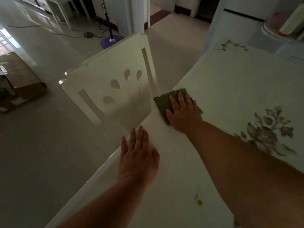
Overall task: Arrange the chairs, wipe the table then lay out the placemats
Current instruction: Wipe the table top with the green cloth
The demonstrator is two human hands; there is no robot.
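Observation:
A white table [222, 83] with a flower print fills the right half of the view. My right hand [183, 112] lies flat on a green cloth [164, 102], pressing it onto the table near the left edge. My left hand [138, 153] rests flat on the table's left edge, fingers spread, holding nothing. A white chair [105, 74] with teardrop cut-outs in its back stands tucked against that edge, just beyond both hands. Small yellowish spots [199, 201] mark the tabletop near my right forearm.
Cardboard boxes [19, 79] sit on the floor at the left. A purple stand base [111, 41] with a pole and a cable lies behind the chair. Containers [283, 30] stand at the table's far right. A doorway opens beyond the chair.

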